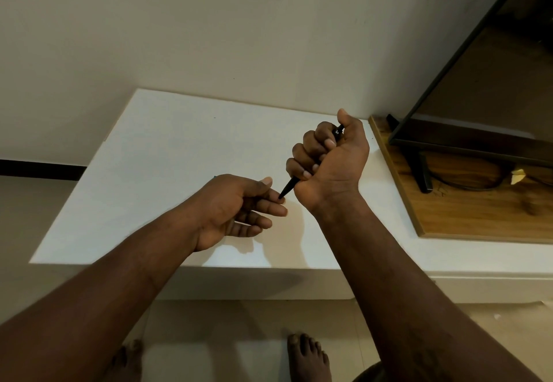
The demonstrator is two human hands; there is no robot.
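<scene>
right hand (327, 160) is squeezing a black pen (288, 187) in its fist above the white ledge (167, 154), tip touching the loose left hand (236, 205). pushing harder might poke that finger.

The table (167, 142) stands against the wall (209, 22). Both grips are over the table, the left grip (236, 208) to the left of the right grip (329, 160). The pen (288, 187) is in the right grip, and its tip is right at the fingers (275, 202) of the left grip. A board (478, 211) lies to the right of the table. A TV (493, 82) stands on the board, with a cable (466, 185) under it. Two feet (308, 357) stand on the floor (254, 336) in front of the table.
</scene>
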